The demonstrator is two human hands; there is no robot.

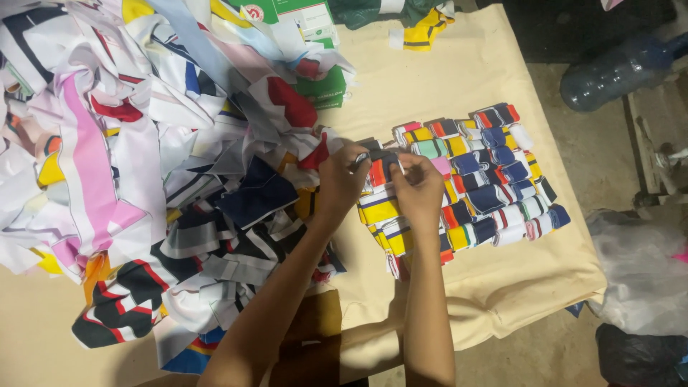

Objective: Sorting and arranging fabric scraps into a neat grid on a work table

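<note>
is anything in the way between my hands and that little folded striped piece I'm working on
Nothing visible. Both the left hand and the right hand already pinch the folded striped piece, just above the rows of folded pieces.

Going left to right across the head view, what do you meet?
Heap of loose printed fabric pieces → left hand → right hand → rows of folded fabric pieces → blue plastic bottle.

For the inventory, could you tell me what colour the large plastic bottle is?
Blue plastic bottle, head view.
</note>
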